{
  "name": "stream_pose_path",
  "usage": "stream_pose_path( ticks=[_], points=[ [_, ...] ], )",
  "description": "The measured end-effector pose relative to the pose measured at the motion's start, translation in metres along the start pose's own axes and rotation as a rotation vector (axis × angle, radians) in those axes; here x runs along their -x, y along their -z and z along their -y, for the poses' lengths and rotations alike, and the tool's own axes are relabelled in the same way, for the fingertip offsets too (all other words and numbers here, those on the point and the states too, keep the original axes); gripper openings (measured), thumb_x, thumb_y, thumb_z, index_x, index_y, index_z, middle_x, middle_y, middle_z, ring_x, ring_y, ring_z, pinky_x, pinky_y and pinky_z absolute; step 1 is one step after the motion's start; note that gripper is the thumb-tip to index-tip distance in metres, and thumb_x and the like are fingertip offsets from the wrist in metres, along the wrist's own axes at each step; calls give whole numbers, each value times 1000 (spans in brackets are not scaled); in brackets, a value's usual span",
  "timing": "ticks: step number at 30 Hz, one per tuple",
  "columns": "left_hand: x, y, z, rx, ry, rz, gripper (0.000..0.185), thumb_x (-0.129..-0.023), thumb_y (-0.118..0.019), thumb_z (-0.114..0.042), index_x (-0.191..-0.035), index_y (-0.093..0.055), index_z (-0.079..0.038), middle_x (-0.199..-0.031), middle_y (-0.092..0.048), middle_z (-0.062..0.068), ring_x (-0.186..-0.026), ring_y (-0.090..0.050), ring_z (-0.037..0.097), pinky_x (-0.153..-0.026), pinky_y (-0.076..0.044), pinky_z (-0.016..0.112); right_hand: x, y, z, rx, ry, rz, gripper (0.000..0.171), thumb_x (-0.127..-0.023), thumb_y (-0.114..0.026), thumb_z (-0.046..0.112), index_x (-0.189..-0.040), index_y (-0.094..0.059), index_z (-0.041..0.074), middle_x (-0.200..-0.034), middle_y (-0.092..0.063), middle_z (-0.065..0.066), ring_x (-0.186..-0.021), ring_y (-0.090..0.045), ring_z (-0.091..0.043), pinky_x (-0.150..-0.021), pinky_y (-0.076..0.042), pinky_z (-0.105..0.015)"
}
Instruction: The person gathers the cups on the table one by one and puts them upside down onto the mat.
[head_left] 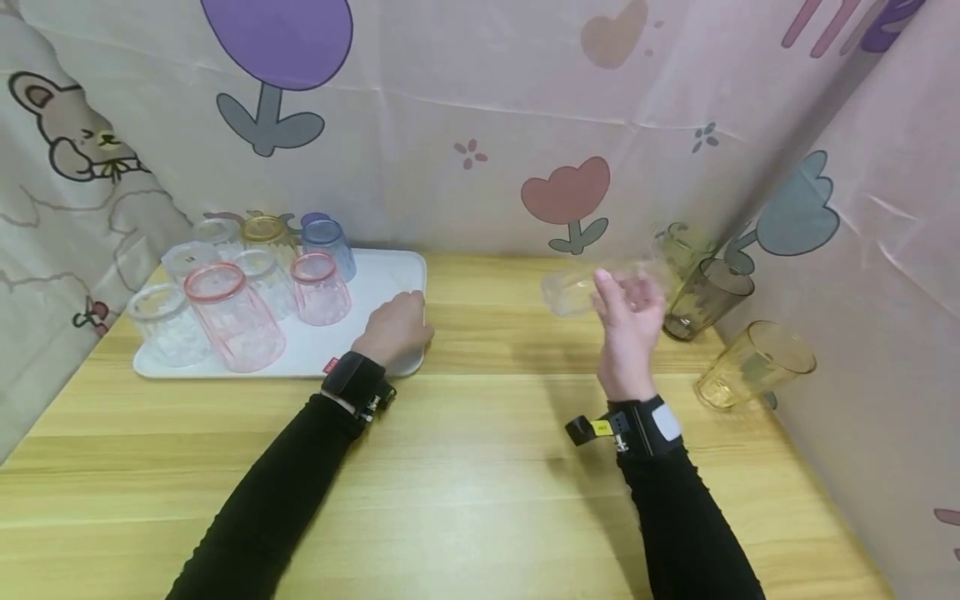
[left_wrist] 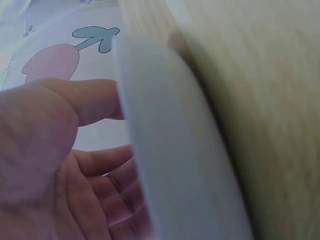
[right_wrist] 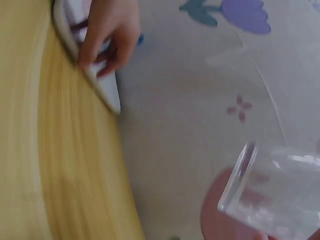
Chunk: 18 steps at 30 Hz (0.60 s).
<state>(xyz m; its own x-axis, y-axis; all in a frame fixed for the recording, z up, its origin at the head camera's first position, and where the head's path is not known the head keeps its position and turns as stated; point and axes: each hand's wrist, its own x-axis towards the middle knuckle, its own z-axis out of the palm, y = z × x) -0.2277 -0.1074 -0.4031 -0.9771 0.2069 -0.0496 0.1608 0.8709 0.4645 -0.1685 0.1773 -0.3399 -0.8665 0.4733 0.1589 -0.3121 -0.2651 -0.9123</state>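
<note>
A clear cup [head_left: 573, 292] is held above the tabletop [head_left: 480, 467] by the right hand [head_left: 630, 321], lying on its side with the open mouth turned toward the left; the fingers are curled round its base end. In the right wrist view the same clear cup [right_wrist: 277, 192] is seen in mid-air, rim foremost. The left hand [head_left: 393, 329] is set on the near right corner of the white tray [head_left: 390, 275], thumb on top and fingers beneath the rim, as the left wrist view confirms. On the tray, several cups [head_left: 236, 287] are stood mouth down, in clear, pink, amber and blue. A grey cup [head_left: 705, 296] and an amber cup [head_left: 753, 362] are lying tipped at the right side of the tabletop, with a further pale cup [head_left: 682, 250] behind them.

The held cup is judged light, stiff and smooth-walled, hence liable to slip; whether it is glass or plastic cannot be told. A grip round the body, toward the base, is judged soundest
</note>
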Motion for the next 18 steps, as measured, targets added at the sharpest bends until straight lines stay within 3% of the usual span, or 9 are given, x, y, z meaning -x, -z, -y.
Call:
stream_pose_path(
  ticks=[4,7,13,18],
  points=[
    [1,2,0,-6,-3,2,35,-87,-68,-19,-113,-58,1,-107,-62,18,-90,-62,33,-73,-56,47,2,-25,-14,-75,-34,120,30,-95,-75,14,-112,-50,16,-113,-56,-2,-105,-58,-17,-91,-59,-39],
    [1,3,-1,-23,-1,1,37,-87,-68,-22,-116,-59,1,-108,-62,17,-90,-62,33,-74,-56,48,4,-40,-25,-82,-73,193,22,-96,-74,20,-101,-53,18,-109,-58,-1,-104,-60,-16,-87,-61,-41],
    [-2,4,-3,-31,-3,-26,57,-90,-70,-31,-134,-54,1,-123,-59,18,-102,-63,35,-84,-57,52,4,-64,-42,-109,-207,276,28,-98,-73,30,-112,-53,15,-119,-60,-3,-106,-64,-20,-89,-61,-39],
    [-5,9,-7,54,-75,-151,77,-91,-76,-39,-147,-44,3,-138,-53,21,-121,-57,38,-95,-54,52,2,-80,-51,-179,-325,308,38,-99,-70,38,-119,-50,13,-126,-55,-5,-107,-65,-20,-99,-57,-43]
  ],
)
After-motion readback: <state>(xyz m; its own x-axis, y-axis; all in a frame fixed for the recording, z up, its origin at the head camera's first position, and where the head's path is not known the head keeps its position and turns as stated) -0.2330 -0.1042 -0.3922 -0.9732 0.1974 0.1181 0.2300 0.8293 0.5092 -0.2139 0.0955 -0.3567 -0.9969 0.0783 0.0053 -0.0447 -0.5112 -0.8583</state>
